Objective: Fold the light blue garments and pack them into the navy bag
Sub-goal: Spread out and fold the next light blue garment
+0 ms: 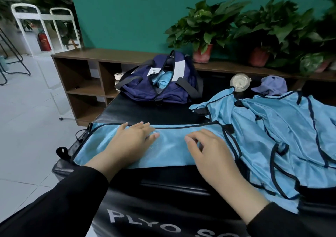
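your left hand (135, 139) lies flat and your right hand (209, 150) rests loosely curled, gripping nothing, on the folded garment (169, 149): light, limp and slippery-looking, so pinch its bound edges

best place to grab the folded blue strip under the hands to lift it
Probably both short ends of the folded garment: it lies flat, long left to right. Left hand and right hand rest mid-strip, so slide each outward and pinch from the sides.
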